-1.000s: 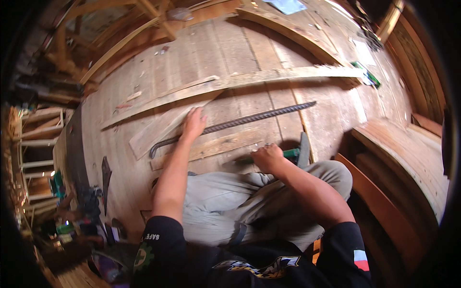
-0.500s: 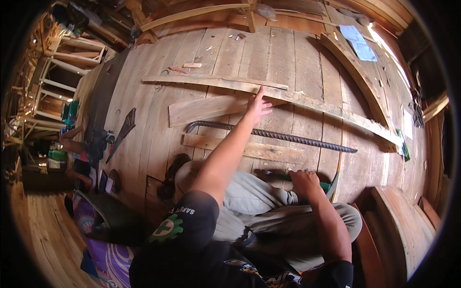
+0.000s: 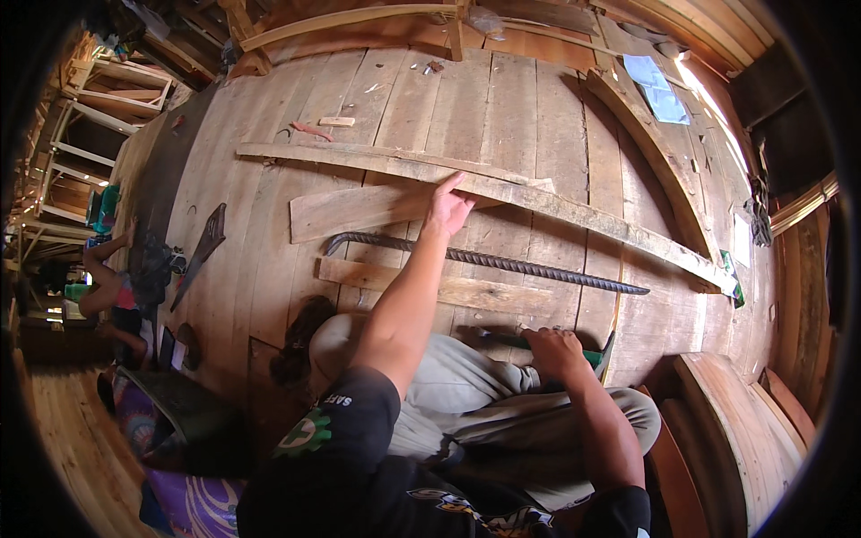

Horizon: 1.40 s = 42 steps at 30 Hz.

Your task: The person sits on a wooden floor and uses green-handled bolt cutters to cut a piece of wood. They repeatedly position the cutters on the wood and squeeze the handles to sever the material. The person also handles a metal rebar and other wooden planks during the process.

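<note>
My left hand (image 3: 447,206) reaches forward to the near edge of a long wooden strip (image 3: 574,202) lying across the floor. Its fingers are drawn together against that edge; part of the grip is hidden. Close to my right knee, my right hand (image 3: 558,353) is closed around a tool with a green handle (image 3: 514,340). Its dark end points left, and a thin curved grey piece (image 3: 607,355) shows at the right; its exact kind is unclear. Between my hands lies a ribbed steel bar (image 3: 529,274) with a bent left end.
Short boards (image 3: 341,212) lie under and near the strip. A curved beam (image 3: 659,161) and a blue cloth (image 3: 656,88) are at the far right. A dark handsaw (image 3: 201,251) lies left. Thick planks (image 3: 744,430) stand at my right; another person's arm (image 3: 106,260) shows far left.
My left hand's spread fingers have drawn together at the strip's edge. The whole view has shifted slightly. My right hand stays on the green-handled tool.
</note>
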Each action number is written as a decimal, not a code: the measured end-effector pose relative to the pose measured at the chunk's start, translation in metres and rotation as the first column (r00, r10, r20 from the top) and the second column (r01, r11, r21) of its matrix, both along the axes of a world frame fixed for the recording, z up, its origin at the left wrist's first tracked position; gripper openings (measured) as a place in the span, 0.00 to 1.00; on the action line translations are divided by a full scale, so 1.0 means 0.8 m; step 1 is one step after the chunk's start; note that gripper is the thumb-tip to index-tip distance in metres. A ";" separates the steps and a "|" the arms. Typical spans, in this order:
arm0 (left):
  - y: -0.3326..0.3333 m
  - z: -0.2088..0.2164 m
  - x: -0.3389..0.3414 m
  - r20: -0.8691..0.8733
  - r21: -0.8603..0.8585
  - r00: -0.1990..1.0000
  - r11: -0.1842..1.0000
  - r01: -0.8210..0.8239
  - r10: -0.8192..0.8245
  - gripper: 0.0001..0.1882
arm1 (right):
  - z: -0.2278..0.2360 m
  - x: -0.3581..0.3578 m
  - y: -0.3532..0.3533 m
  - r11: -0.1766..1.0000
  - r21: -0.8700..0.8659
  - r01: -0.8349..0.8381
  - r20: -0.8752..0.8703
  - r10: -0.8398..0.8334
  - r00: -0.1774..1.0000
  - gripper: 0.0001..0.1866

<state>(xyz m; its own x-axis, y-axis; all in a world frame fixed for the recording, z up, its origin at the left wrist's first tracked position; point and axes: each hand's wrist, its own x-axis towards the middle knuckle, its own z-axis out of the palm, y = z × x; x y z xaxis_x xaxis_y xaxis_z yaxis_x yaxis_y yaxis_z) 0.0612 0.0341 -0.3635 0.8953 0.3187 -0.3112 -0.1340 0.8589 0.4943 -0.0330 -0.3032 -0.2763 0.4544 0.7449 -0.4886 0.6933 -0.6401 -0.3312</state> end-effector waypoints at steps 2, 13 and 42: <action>-0.004 0.004 -0.006 0.138 0.026 0.989 0.999 0.045 -0.048 0.26 | 0.009 0.003 0.005 0.997 -0.071 -0.010 -0.039 0.007 0.999 0.22; -0.030 0.128 -0.049 0.362 0.005 0.931 0.999 0.040 -0.039 0.35 | -0.026 0.007 -0.004 1.000 -0.004 0.015 0.100 -0.015 0.995 0.23; -0.086 0.159 -0.127 0.373 0.096 0.926 0.995 0.014 -0.049 0.31 | -0.020 0.024 -0.022 0.998 0.008 0.063 0.252 -0.063 0.966 0.18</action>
